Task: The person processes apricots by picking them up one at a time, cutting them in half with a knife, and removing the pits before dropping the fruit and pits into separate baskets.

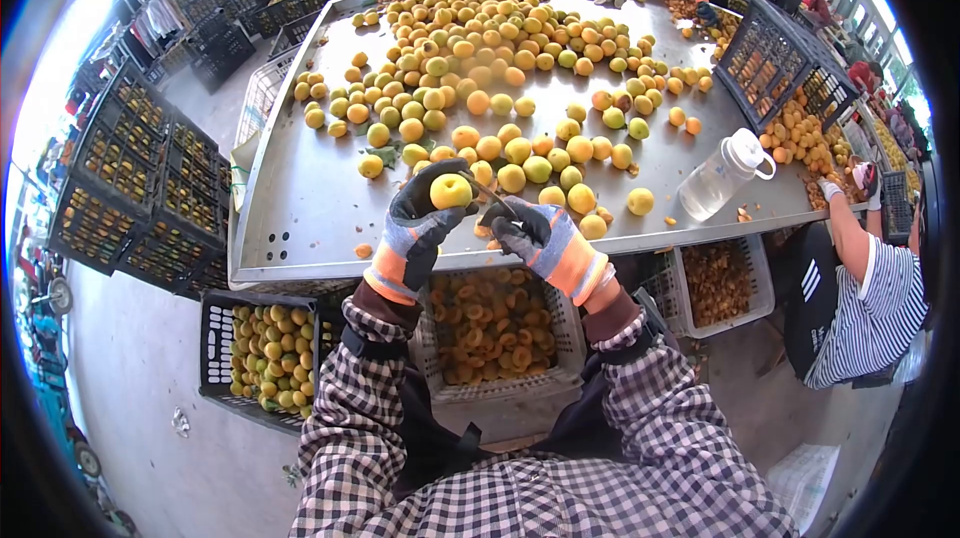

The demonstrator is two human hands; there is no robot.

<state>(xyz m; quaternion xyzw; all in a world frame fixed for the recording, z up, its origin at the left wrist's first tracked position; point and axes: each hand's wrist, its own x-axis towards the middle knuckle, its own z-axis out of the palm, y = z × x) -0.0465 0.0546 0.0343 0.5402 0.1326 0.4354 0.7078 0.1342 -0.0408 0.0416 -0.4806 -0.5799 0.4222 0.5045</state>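
My left hand, in a black-palmed glove with a blue and orange cuff, is closed round a yellow apricot above the near edge of the metal table. My right hand, gloved the same way, grips a thin small knife. Its blade points left toward the apricot, close to the fruit's right side. Whole apricots lie on the table just beyond both hands. Directly below them stands a light crate holding halved apricots.
A clear water bottle stands at the table's right. Whole apricots fill a black crate at lower left. Another pale crate holds brown scraps. Stacked black crates rise at left. A person in stripes sits at right; others work across the table.
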